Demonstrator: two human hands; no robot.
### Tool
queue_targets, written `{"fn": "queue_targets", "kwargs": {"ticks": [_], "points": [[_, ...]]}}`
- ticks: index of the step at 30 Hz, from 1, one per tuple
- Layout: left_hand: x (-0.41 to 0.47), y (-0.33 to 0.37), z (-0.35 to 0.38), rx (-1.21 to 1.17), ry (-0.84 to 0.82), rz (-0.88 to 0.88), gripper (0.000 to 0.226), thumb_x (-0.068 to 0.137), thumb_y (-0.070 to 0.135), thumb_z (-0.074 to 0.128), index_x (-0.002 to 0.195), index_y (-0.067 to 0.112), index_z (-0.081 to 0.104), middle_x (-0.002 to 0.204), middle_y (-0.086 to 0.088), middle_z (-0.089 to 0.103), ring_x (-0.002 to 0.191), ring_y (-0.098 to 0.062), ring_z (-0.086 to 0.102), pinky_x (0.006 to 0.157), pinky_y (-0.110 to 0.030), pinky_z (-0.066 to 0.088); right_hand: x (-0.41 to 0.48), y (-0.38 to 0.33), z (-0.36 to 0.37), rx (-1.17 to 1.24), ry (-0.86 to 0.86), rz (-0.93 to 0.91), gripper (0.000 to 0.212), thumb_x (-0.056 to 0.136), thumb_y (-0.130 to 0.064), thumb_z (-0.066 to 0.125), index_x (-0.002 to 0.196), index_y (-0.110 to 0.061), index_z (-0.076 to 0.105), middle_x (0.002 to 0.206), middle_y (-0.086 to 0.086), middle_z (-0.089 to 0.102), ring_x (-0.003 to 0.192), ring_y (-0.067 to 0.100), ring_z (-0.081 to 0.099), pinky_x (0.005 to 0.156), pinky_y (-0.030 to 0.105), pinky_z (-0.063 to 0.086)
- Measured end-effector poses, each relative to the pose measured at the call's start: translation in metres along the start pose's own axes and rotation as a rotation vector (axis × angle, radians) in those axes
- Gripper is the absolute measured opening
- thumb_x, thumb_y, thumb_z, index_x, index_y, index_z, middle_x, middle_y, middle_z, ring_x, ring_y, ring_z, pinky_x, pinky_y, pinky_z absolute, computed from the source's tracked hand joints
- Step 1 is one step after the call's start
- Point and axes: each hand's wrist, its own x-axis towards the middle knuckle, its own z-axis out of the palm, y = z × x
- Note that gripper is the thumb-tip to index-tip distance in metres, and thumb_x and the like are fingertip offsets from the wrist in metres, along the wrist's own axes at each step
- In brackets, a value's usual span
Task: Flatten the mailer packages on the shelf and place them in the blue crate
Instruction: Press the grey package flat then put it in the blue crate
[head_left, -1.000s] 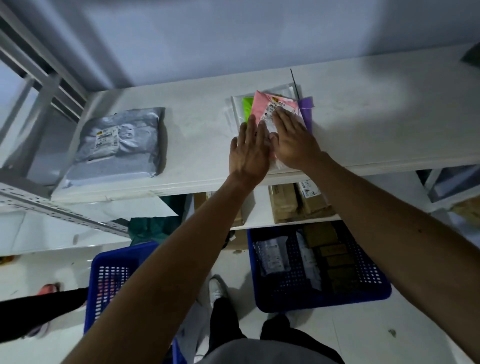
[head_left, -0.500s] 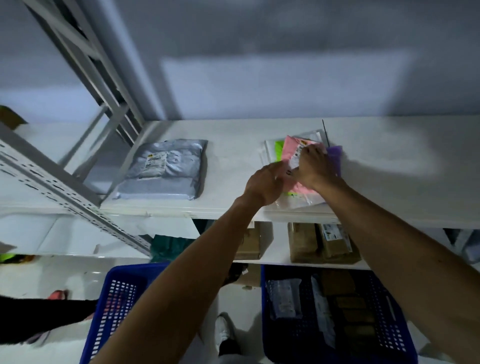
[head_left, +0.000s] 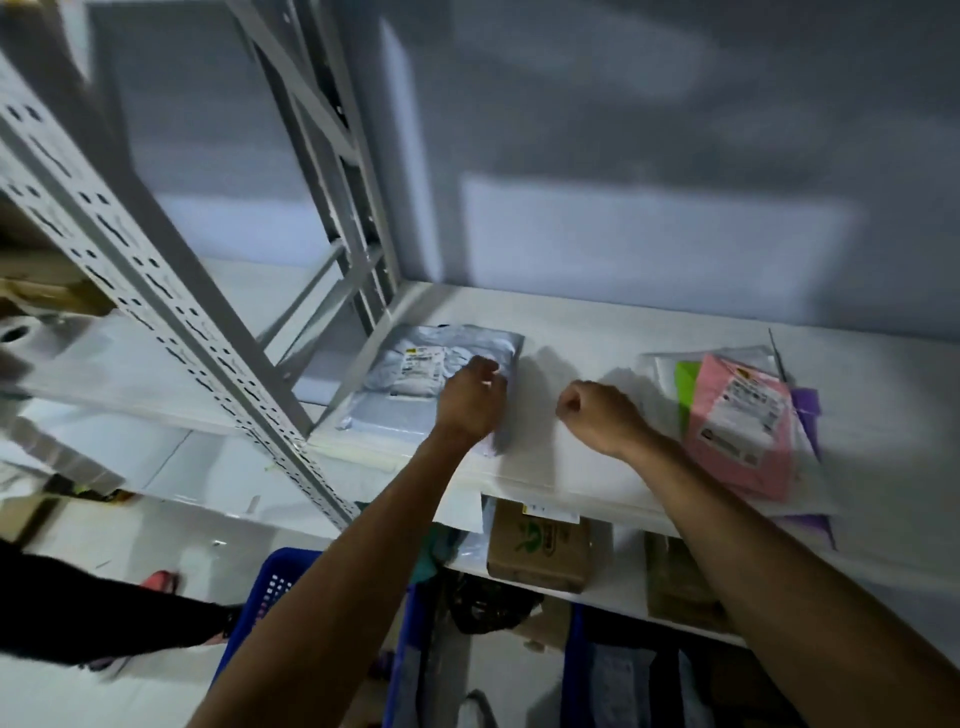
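Observation:
A puffy grey mailer (head_left: 410, 384) with a white label lies at the left end of the white shelf (head_left: 587, 332). My left hand (head_left: 470, 402) rests on its right part, fingers curled; whether it grips the mailer I cannot tell. My right hand (head_left: 597, 415) hovers over bare shelf just right of it, fingers closed with nothing in them. A stack of flat mailers lies at the right, with a pink mailer (head_left: 737, 431) on top, over green, clear and purple ones. A blue crate (head_left: 265, 597) stands on the floor below my left forearm.
A grey perforated shelf upright (head_left: 171, 322) slants across the left. Cardboard boxes (head_left: 540, 551) sit on the lower shelf. A second blue crate (head_left: 576, 670) holding parcels stands at the bottom right. Another person's dark-clothed leg (head_left: 93, 613) and pink shoe are at the lower left.
Both hands left the pink mailer stack and moved left; my left hand now lies on the grey mailer and my right hand is a fist beside it. The view swung left and up.

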Motion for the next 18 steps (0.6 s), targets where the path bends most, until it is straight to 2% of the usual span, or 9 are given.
{"fn": "queue_targets", "kwargs": {"ticks": [4,6,9,12,14,16,18], "points": [[0.011,-0.064,-0.029,0.049,0.087,-0.159,0.034,0.099,0.025,0.052,0.128,0.011,0.062,0.129,-0.014,0.066,0.118,-0.035,0.061,0.098,-0.038,0.046,0.010,-0.026,0.025,0.014,-0.091,0.013,0.028,0.093,-0.030,0.050,0.094,-0.008,0.066,0.089,0.009,0.071,0.083,0.029,0.065,0.075,0.042,0.054],[0.014,-0.090,-0.040,0.066,0.127,-0.210,0.037,0.096,0.024,0.053,0.129,0.011,0.062,0.128,-0.018,0.066,0.117,-0.037,0.061,0.099,-0.042,0.049,0.016,-0.036,0.033,0.024,-0.133,0.018,0.027,0.094,-0.036,0.049,0.082,-0.013,0.058,0.079,0.005,0.064,0.077,0.028,0.062,0.063,0.038,0.047],[0.019,-0.120,-0.052,0.143,0.164,-0.222,0.042,0.094,0.027,0.055,0.132,0.012,0.059,0.130,-0.022,0.059,0.118,-0.039,0.056,0.102,-0.048,0.048,0.021,-0.049,0.045,0.070,-0.171,0.035,0.026,0.097,-0.037,0.049,0.079,-0.019,0.050,0.078,0.001,0.059,0.076,0.023,0.059,0.059,0.032,0.040],[0.022,-0.139,-0.053,0.240,0.067,-0.249,0.048,0.098,0.036,0.050,0.140,0.014,0.049,0.139,-0.020,0.050,0.128,-0.040,0.048,0.106,-0.051,0.043,0.026,-0.059,0.056,0.128,-0.170,0.076,0.026,0.096,-0.040,0.047,0.093,-0.015,0.054,0.087,0.005,0.065,0.079,0.023,0.064,0.065,0.036,0.046],[0.021,-0.143,-0.046,0.273,-0.005,-0.232,0.046,0.101,0.039,0.040,0.140,0.016,0.048,0.141,-0.021,0.048,0.129,-0.041,0.046,0.106,-0.052,0.042,0.027,-0.064,0.061,0.155,-0.149,0.119,0.031,0.095,-0.043,0.049,0.103,-0.013,0.054,0.089,0.006,0.066,0.079,0.023,0.065,0.063,0.035,0.046],[0.019,-0.141,-0.036,0.272,0.000,-0.202,0.044,0.102,0.036,0.036,0.140,0.018,0.049,0.142,-0.019,0.048,0.128,-0.040,0.046,0.105,-0.051,0.041,0.027,-0.066,0.067,0.179,-0.137,0.160,0.038,0.093,-0.044,0.051,0.114,-0.012,0.050,0.093,0.006,0.066,0.082,0.025,0.066,0.061,0.033,0.045],[0.014,-0.134,-0.028,0.270,0.028,-0.174,0.044,0.102,0.034,0.036,0.140,0.017,0.050,0.142,-0.018,0.049,0.127,-0.039,0.046,0.104,-0.049,0.041,0.027,-0.064,0.070,0.193,-0.108,0.206,0.046,0.091,-0.043,0.052,0.122,-0.010,0.046,0.102,0.008,0.065,0.089,0.028,0.066,0.066,0.034,0.047]]}}
